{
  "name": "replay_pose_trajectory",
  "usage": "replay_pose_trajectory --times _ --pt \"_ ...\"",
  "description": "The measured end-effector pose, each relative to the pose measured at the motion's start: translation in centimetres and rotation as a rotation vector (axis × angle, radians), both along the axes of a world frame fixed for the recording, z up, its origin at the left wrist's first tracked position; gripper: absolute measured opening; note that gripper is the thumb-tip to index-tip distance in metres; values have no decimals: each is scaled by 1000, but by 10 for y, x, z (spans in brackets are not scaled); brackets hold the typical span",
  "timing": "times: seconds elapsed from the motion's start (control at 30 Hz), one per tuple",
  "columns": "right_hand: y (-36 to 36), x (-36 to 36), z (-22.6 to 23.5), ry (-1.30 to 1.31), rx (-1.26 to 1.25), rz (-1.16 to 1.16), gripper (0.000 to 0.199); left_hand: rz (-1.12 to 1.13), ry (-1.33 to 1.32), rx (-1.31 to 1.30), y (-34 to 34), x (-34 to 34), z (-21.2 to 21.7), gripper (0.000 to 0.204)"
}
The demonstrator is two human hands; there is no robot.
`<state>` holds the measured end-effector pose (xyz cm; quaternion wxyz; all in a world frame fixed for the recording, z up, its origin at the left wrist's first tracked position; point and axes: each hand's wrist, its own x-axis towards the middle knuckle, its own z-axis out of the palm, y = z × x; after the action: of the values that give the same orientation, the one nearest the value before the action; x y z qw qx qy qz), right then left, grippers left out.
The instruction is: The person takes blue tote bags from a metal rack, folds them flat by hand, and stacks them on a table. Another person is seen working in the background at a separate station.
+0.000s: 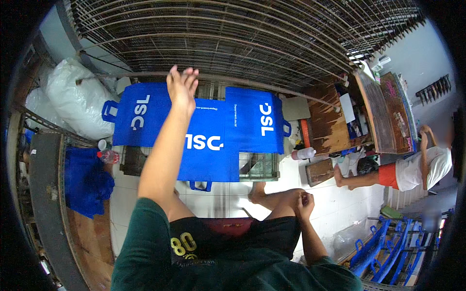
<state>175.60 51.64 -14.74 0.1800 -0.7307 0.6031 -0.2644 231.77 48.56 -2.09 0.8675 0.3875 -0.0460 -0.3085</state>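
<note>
Two bare hands show from above, with the person's dark green sleeves and black shorts nearest the camera. Closest in, the right hand [305,200] rests on the right knee, fingers curled together into a loose fist; whether it pinches anything I cannot tell. A bare foot sits on the white tiled floor [335,203] just beyond that knee. Further out, the left arm stretches forward and the left hand [181,86] hangs raised over the blue bags [208,140], its fingers open and slightly spread, holding nothing. Those bags, flat blue fabric with white lettering and loop handles, lie overlapped on a low wire crate [259,167] straight ahead of the person. To the left, a heap of blue cloth [85,182] lies beside a small plastic bottle [108,156], and white plastic sacks [80,99] bulge behind them. To the right of the bags stands a pale bottle [305,153] near a wooden table [330,126]. Another person in a white shirt and red shorts sits at the far right. A large wire mesh rack [242,39] spans the far side
</note>
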Motion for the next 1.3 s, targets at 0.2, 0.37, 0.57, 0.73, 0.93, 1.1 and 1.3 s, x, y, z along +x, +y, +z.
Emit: replay_pose_trajectory --times 0.2,0.37,0.57,0.73,0.93,1.1,1.3 --pt "-9 -12 -8 -56 35 -5 11 309 291 256 78 -77 -86 30" --pt "-11 -8 -9 -89 53 25 15 374 620 566 132 -113 -230 29" --pt "-18 26 10 -10 130 82 15 -6 883 537 179 -107 -365 56" --pt "-25 52 2 6 200 157 19 -30 926 540 192 -100 -388 78" --pt "-63 84 -15 501 262 336 21 -168 526 995 226 -97 -339 74" --pt "-58 164 14 625 538 1162 32 -1 326 562 324 -33 -130 48" --pt "53 398 197 878 576 1295 39 250 188 1225 580 -111 -20 50"
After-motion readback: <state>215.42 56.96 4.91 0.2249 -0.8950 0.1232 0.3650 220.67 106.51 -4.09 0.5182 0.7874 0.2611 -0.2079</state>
